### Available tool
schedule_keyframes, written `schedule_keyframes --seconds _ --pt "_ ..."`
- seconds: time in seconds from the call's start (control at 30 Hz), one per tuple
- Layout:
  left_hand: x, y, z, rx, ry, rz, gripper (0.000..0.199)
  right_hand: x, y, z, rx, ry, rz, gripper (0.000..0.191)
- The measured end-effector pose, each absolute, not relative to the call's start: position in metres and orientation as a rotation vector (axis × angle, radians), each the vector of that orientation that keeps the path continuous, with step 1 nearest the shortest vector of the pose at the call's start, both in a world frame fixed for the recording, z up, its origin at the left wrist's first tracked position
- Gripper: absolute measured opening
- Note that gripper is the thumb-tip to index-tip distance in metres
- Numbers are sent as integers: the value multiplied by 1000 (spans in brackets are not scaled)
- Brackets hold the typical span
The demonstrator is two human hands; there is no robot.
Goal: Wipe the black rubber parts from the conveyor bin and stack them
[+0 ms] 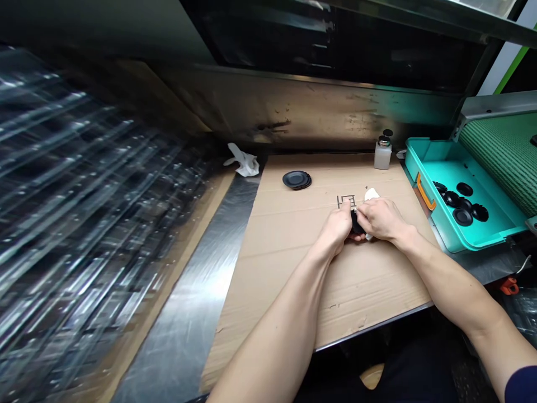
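My left hand (335,226) is shut on a black round rubber part (357,224), which is mostly hidden by my fingers. My right hand (380,219) presses against that part from the right, with a white cloth (371,195) bunched under its fingers and showing above and below them. Both hands are over a cardboard sheet (356,280). To their far left lies a small stack of black rubber discs (297,179). A small printed mark (346,201) on the cardboard sits just beyond my left hand.
A plastic dispensing bottle (382,154) stands at the cardboard's far edge. To the right is a teal tray (423,168) holding several black discs, beside a green belt (503,151). A crumpled white glove (242,160) lies far left, next to stacked transparent trays (84,196).
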State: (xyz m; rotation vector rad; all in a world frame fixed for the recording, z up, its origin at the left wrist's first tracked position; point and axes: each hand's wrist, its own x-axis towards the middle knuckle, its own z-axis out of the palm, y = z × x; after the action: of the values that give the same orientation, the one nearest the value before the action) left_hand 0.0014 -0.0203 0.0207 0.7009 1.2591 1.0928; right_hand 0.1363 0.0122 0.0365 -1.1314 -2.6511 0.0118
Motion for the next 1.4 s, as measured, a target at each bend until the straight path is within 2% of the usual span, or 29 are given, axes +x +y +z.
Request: schedule_keyframes --seconds 0.17,0.53,0.8,1.0,1.13,1.4 --pt "1 -20 16 534 1159 1152 39 135 13 35 -1084 -2663 -32 29" --pt "2 -19 15 655 1254 1103 48 138 12 41 -1131 -2674 29 28" --pt "1 -20 15 680 1291 1082 47 139 12 41 -1207 -2662 46 27" --pt "3 -20 14 548 1269 1128 37 136 10 42 -1162 -2634 65 30" --pt "0 -19 20 549 1251 1114 41 139 10 38 -1247 -2603 133 28" --pt "-41 -15 36 -47 778 1059 47 151 20 33 -1235 -2181 173 30"
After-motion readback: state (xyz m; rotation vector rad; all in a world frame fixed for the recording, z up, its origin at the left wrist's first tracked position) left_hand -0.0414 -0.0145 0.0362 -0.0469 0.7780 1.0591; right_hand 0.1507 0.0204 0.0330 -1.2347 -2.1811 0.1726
